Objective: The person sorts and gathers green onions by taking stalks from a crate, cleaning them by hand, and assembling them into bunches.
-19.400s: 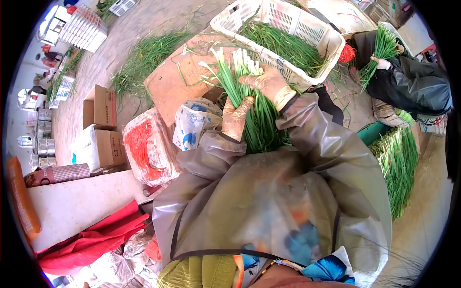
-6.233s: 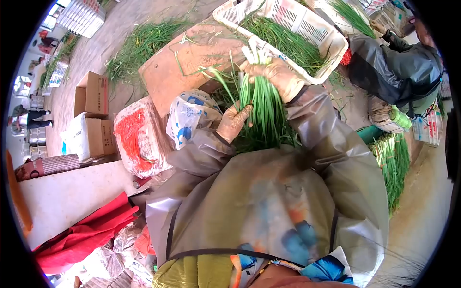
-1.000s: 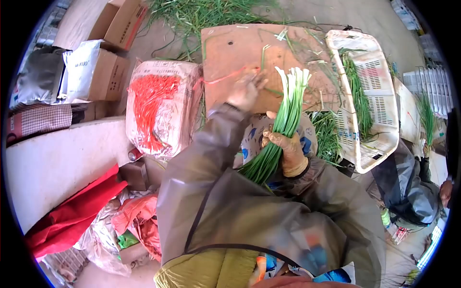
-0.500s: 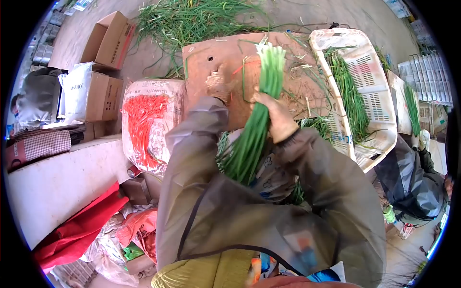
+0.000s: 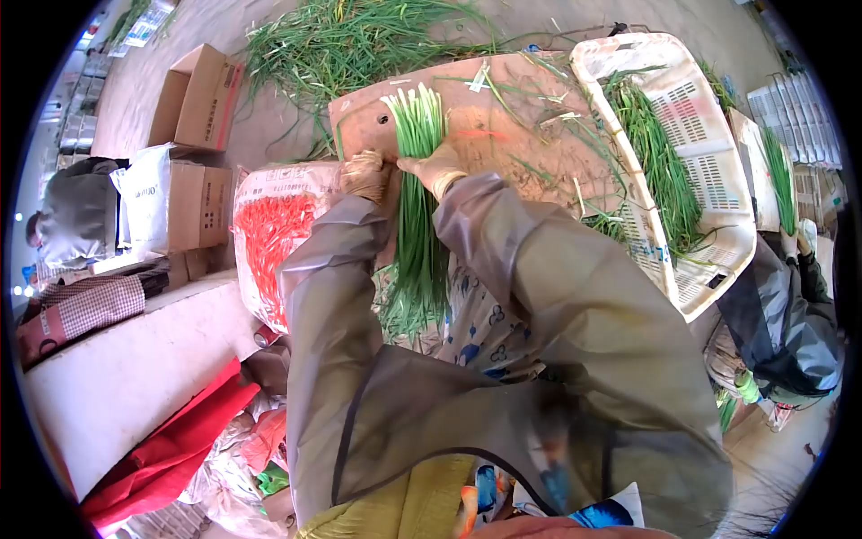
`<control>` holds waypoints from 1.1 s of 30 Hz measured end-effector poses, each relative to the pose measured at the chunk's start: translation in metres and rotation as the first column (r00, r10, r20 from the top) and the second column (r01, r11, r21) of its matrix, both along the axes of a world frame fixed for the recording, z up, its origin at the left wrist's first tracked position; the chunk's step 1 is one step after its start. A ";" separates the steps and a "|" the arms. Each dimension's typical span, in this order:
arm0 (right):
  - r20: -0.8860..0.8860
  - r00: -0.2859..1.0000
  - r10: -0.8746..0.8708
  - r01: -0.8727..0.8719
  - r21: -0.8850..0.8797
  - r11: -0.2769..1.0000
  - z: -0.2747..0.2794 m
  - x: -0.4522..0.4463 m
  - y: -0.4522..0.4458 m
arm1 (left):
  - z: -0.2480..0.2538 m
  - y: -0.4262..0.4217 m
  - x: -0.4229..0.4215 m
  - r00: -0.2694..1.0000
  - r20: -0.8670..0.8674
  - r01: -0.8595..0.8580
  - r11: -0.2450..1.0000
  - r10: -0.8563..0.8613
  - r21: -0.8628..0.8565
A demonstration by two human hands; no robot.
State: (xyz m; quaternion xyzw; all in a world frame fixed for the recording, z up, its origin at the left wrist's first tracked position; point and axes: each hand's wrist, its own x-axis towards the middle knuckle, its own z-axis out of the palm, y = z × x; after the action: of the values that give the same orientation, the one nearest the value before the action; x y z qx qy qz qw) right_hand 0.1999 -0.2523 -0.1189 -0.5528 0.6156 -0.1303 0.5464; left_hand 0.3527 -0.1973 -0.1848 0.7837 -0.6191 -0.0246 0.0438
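A bunch of garlic chives [image 5: 418,216] stands upright in front of me, pale cut ends at the top over the board and green leaves hanging towards my lap. My right hand [image 5: 435,171] is closed around its right side, thumb across the stems. Against the left side of the bunch is my left hand [image 5: 365,174], its fingers curled in and partly hidden; both hands look gloved or wrapped. The brown board [image 5: 503,148] beneath them carries loose leaves and trimmings.
Left of the board, red ties [image 5: 274,234] lie on a packed bag [image 5: 251,193]. A white plastic basket [image 5: 709,202] with more chives [image 5: 660,180] stands right. A heap of greens [image 5: 350,45] lies beyond. Other people [image 5: 81,211] sit at both sides.
The bunch has moved left and turned more upright, carried by my right hand. My left hand has come down and left, from over the board to the side of the bunch.
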 end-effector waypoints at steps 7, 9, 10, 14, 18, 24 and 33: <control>-0.207 0.928 0.309 -0.358 -0.274 0.893 0.011 -0.081 -0.021 | -0.024 0.023 0.035 0.996 0.037 0.088 0.986 -0.084 -0.144; -0.069 0.972 0.224 -0.234 -0.304 0.923 0.009 -0.141 -0.010 | -0.048 0.028 0.057 0.998 0.050 0.055 0.992 -0.050 -0.112; -0.027 0.986 0.164 -0.156 -0.487 0.859 -0.009 -0.179 -0.003 | -0.045 0.030 0.058 1.000 -0.007 0.000 0.990 -0.001 -0.144; -0.148 0.984 -0.100 0.057 -0.266 0.962 -0.030 -0.309 0.062 | 0.043 0.018 -0.004 0.629 -0.772 -0.361 0.846 -0.090 -0.393; -0.548 0.787 0.284 -0.450 -0.195 0.871 -0.067 -0.346 0.150 | 0.150 0.001 -0.144 0.394 -0.797 -0.073 0.848 -0.459 -0.525; -0.608 0.449 0.655 -0.663 0.265 0.700 -0.133 -0.333 0.162 | 0.148 -0.011 -0.318 0.013 -0.892 0.401 0.819 -0.452 -0.410; 0.113 0.968 0.224 -0.245 0.235 0.941 0.043 -0.453 -0.049 | 0.107 -0.041 -0.353 0.261 -0.928 0.367 0.917 -0.265 -0.159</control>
State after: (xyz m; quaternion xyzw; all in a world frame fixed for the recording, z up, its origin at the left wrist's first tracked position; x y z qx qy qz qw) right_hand -0.2530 -0.3013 -0.0760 -0.5438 0.5330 -0.0099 0.6481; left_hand -0.0004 -0.2380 -0.0780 0.4855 -0.6207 -0.5059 0.3508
